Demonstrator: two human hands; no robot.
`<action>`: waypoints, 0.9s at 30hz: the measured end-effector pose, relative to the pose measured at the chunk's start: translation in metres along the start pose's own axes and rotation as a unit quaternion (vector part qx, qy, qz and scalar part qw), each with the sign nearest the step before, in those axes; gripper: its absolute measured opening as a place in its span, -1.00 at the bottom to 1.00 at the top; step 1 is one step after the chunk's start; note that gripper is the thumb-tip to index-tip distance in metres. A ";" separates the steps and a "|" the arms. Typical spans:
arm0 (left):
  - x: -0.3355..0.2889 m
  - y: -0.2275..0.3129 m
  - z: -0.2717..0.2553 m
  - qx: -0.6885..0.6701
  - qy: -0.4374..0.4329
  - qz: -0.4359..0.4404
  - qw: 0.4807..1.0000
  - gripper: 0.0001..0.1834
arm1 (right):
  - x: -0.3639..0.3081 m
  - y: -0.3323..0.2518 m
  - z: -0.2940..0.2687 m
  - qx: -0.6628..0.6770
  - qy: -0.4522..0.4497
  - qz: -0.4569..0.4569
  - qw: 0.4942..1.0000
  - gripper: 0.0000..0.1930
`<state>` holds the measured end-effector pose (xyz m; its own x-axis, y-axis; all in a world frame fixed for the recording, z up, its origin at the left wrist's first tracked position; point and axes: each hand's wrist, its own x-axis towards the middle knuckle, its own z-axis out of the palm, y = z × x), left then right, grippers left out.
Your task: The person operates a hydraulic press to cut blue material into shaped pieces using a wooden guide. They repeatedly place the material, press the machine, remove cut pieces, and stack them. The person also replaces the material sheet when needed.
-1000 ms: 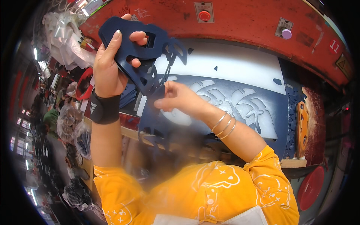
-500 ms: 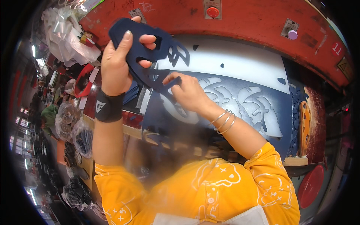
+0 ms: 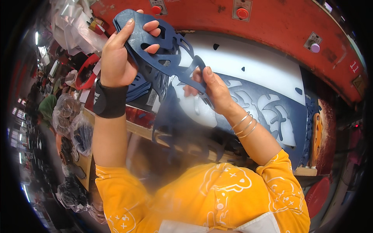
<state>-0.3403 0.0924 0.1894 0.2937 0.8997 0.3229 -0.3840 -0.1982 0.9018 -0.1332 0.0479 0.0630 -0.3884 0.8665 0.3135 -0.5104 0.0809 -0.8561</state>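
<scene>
My left hand (image 3: 116, 62) is closed around a stack of dark blue cut-out pieces (image 3: 149, 40), thumb on the top face and fingertips poking through the openings. The pieces are flat and flexible, with curved straps and holes, like sandal uppers. My right hand (image 3: 218, 92) pinches a strap end of the pieces between thumb and fingers. Beneath lies a dark blue sheet (image 3: 300, 124) with matching shapes cut out of it, on a white board (image 3: 260, 58). More blue cut pieces (image 3: 139, 92) are piled beside my left wrist.
A red machine beam (image 3: 279, 23) with buttons (image 3: 242, 13) spans the far side. At the right, an orange cutting die (image 3: 317, 134) stands by blue scraps (image 3: 309, 105), with a red basin (image 3: 318, 196) lower down. Clear plastic bags (image 3: 77, 25) crowd the left.
My right hand has gone from a bent finger at the strap to a pinch on its end. The stack has tilted, showing more of its top face and straps. The view has shifted slightly.
</scene>
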 end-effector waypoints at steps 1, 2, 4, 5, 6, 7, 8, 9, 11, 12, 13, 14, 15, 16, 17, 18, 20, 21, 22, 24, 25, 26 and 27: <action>-0.001 0.000 -0.003 -0.020 -0.002 -0.014 1.000 -0.59 | 0.000 0.000 0.000 -0.005 0.000 -0.002 1.000 -0.47; -0.001 0.000 -0.006 -0.046 -0.016 -0.021 0.999 -0.59 | 0.000 0.003 0.001 -0.061 0.009 -0.029 0.998 -0.47; -0.002 0.000 -0.013 -0.083 -0.030 -0.017 0.996 -0.59 | -0.003 0.008 0.002 -0.172 0.045 -0.089 0.980 -0.46; -0.003 0.001 -0.018 -0.095 -0.029 -0.008 0.995 -0.59 | -0.005 0.011 0.000 -0.351 0.062 -0.103 0.928 -0.50; -0.003 0.001 -0.021 -0.106 -0.044 -0.001 0.993 -0.59 | -0.006 0.014 -0.001 -0.410 0.058 -0.155 0.897 -0.53; -0.003 0.000 -0.025 -0.100 -0.040 0.010 0.994 -0.59 | -0.007 0.018 -0.002 -0.466 0.056 -0.204 0.859 -0.56; -0.004 -0.002 -0.026 -0.093 -0.016 0.005 0.996 -0.59 | -0.008 0.020 -0.005 -0.521 0.051 -0.248 0.815 -0.58; -0.004 -0.005 -0.027 -0.085 -0.009 0.004 0.996 -0.59 | -0.008 0.023 -0.007 -0.520 0.044 -0.250 0.816 -0.60; -0.006 -0.013 -0.024 -0.085 -0.011 0.022 0.996 -0.59 | -0.010 0.026 -0.015 -0.527 0.046 -0.237 0.815 -0.63; -0.006 -0.014 -0.022 -0.081 0.021 0.008 0.996 -0.59 | -0.013 0.026 -0.020 -0.528 0.052 -0.240 0.813 -0.65; -0.006 -0.016 -0.020 -0.083 0.034 0.012 0.996 -0.59 | -0.015 0.028 -0.024 -0.528 0.048 -0.247 0.811 -0.67; -0.005 -0.014 -0.020 -0.074 0.068 -0.001 0.995 -0.59 | -0.018 0.030 -0.028 -0.526 0.048 -0.264 0.807 -0.70; -0.006 -0.010 -0.020 -0.061 0.094 -0.001 0.994 -0.61 | -0.023 0.031 -0.033 -0.546 0.039 -0.243 0.801 -0.72; -0.003 -0.001 -0.025 -0.091 0.116 0.029 0.989 -0.64 | -0.027 0.032 -0.038 -0.550 0.054 -0.239 0.798 -0.75; -0.003 0.015 -0.032 -0.129 0.052 0.065 0.988 -0.65 | -0.035 0.032 -0.041 -0.574 0.063 -0.198 0.792 -0.78; -0.001 0.031 -0.041 -0.157 0.065 0.088 0.982 -0.67 | -0.039 0.032 -0.046 -0.582 0.091 -0.163 0.791 -0.80; -0.001 0.050 -0.058 -0.090 0.082 0.062 0.991 -0.66 | -0.042 0.032 -0.046 -0.643 0.093 -0.115 0.752 -0.74; -0.001 0.048 -0.064 -0.049 0.044 0.086 0.994 -0.65 | -0.041 0.032 -0.044 -0.643 0.104 -0.127 0.748 -0.66; 0.001 0.050 -0.068 -0.015 -0.010 0.096 0.995 -0.66 | -0.038 0.032 -0.038 -0.653 0.112 -0.150 0.734 -0.58; 0.001 0.040 -0.066 -0.073 -0.032 0.074 0.994 -0.67 | -0.025 0.027 -0.023 -0.588 0.039 -0.118 0.800 -0.30; 0.001 0.038 -0.061 -0.076 -0.034 0.070 0.994 -0.70 | -0.018 0.027 -0.011 -0.556 0.005 -0.125 0.822 -0.26; -0.001 0.033 -0.054 -0.084 -0.008 0.066 0.994 -0.71 | -0.011 0.027 0.002 -0.530 -0.029 -0.160 0.832 -0.23; -0.002 0.028 -0.045 -0.093 0.000 0.058 0.994 -0.72 | -0.005 0.029 0.017 -0.516 -0.022 -0.121 0.848 -0.23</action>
<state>-0.3911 0.1030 0.2006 0.2382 0.8750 0.4215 -0.5706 -0.2251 0.7898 -0.1589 0.0375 0.0432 -0.4086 0.7458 0.5261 0.3555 0.6609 -0.6609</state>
